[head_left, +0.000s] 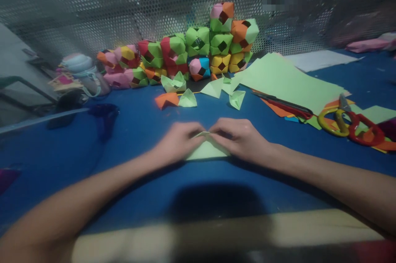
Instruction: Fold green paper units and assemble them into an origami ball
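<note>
A light green sheet of paper (208,151), folded, lies at the middle of the blue table. My left hand (182,139) pinches its upper edge from the left. From the other side my right hand (241,137) pinches the same edge, and the two sets of fingertips nearly meet at the raised fold. Beyond the hands lie small folded paper pieces: an orange one (167,100), a pale green one (187,98) beside it, and another green one (237,100) to the right.
Multicoloured paper cubes (198,41) stand stacked against a perforated metal panel (179,11). Green paper sheets (284,81) lie at the right, near scissors with yellow and red handles (334,122) and a red-handled cutter (291,107). A bottle (86,75) and a dark blue object (105,116) are at the left.
</note>
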{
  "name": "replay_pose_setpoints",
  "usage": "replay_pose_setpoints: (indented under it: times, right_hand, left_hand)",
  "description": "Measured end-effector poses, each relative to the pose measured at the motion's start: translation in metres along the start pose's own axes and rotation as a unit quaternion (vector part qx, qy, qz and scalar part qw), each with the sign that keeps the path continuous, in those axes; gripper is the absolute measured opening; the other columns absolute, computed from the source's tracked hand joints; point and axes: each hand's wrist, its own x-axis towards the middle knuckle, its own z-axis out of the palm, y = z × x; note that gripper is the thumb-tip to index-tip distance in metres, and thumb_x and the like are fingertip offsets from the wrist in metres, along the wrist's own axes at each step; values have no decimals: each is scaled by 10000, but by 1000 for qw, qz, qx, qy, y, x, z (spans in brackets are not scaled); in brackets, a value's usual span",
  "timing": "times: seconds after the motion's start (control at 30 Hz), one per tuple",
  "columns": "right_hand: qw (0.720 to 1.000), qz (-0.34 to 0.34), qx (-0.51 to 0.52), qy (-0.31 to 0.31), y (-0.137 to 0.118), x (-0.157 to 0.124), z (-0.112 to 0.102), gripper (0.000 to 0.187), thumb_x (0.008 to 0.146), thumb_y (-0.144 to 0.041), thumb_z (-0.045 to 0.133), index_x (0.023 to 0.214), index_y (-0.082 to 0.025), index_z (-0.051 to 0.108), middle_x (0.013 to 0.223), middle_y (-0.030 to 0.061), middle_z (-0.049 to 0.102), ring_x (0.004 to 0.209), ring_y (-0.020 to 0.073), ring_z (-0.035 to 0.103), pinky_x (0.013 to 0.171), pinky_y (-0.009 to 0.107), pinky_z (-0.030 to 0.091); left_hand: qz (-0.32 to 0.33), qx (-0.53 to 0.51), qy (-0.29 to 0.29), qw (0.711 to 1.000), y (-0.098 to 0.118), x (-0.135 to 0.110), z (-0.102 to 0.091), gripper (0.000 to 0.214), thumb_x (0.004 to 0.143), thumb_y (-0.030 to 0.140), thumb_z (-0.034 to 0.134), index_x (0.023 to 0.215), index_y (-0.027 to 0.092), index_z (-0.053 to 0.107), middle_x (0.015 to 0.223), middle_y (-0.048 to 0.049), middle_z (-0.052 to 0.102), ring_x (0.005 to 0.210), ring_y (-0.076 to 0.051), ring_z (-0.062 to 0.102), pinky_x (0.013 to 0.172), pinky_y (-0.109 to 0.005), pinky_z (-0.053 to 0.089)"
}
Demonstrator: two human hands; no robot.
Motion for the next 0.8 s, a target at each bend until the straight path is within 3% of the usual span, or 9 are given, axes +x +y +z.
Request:
replay_pose_setpoints:
  times: [0.17, 0.27, 0.33, 0.4, 0.53, 0.8]
  right_hand:
    - [999, -31, -26, -12, 2, -2, 3, 167, 879, -158, 476, 788, -139, 615, 686, 57, 628, 593, 118, 538, 534, 220, 398]
    - [1000, -28, -11, -8, 2, -2, 5, 166, 875, -161, 490, 789, -121, 626, 689, 63, 629, 609, 119, 541, 554, 222, 402]
    - [1000, 8, 15, 6, 2, -1, 5, 148, 865, -198, 525, 832, -108, 637, 720, 67, 644, 623, 119, 544, 567, 224, 411]
    - [995, 86, 43, 11, 1, 1, 3, 155, 840, -239, 563, 877, -112, 644, 730, 52, 649, 611, 117, 535, 557, 225, 413]
    - [964, 240, 110, -19, 0, 5, -3, 136, 808, -251, 565, 801, -146, 651, 684, 16, 644, 593, 115, 532, 542, 224, 415]
    - [933, 301, 193, -40, 1, 10, -3, 159, 780, -275, 569, 791, -153, 671, 735, 26, 668, 642, 126, 554, 574, 244, 432]
  left_hand:
    - [-10, 5, -32, 999, 5, -2, -3, 162, 764, 257, 573, 820, 146, 676, 673, 19, 623, 614, -105, 498, 586, -219, 366]
    - [-15, -11, -16, 1000, 5, -1, 0, 178, 781, 275, 550, 733, 138, 652, 638, 20, 595, 597, -99, 473, 580, -219, 356]
    - [-23, -18, 14, 999, 2, 1, 2, 180, 782, 270, 544, 690, 137, 624, 626, 21, 579, 589, -94, 461, 579, -220, 354]
    - [-43, -26, 46, 998, -1, 3, 3, 183, 774, 290, 558, 679, 142, 605, 626, 22, 569, 585, -95, 454, 572, -222, 353]
    - [-87, -48, 58, 993, -6, 5, 4, 190, 757, 318, 572, 674, 149, 589, 622, 23, 550, 571, -95, 439, 544, -222, 350]
    - [-93, -57, 39, 993, -10, 6, 5, 166, 759, 303, 565, 704, 150, 598, 625, 22, 552, 560, -96, 443, 514, -214, 346]
